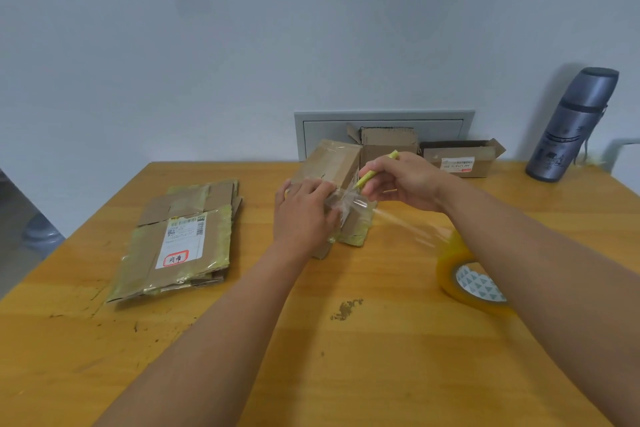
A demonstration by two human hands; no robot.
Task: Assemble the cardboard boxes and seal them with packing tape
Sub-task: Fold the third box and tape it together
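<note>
At mid-bench [381,374], the left hand [304,215] presses flat, fingers straight, on the box [332,163], pinning clear tape [408,224]. Its right partner [403,182] has a tight grip on a yellow pen [375,170], tip at the tape. From box to roll [467,279] the strip stretches right. Flattened boxes [180,239] lie left.

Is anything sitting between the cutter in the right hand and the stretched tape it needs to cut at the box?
Nothing visible blocks it. The right hand holds the yellow cutter with its tip right at the tape strip beside the box. The left hand presses the tape down just left of the tip, close but not across it.
</note>
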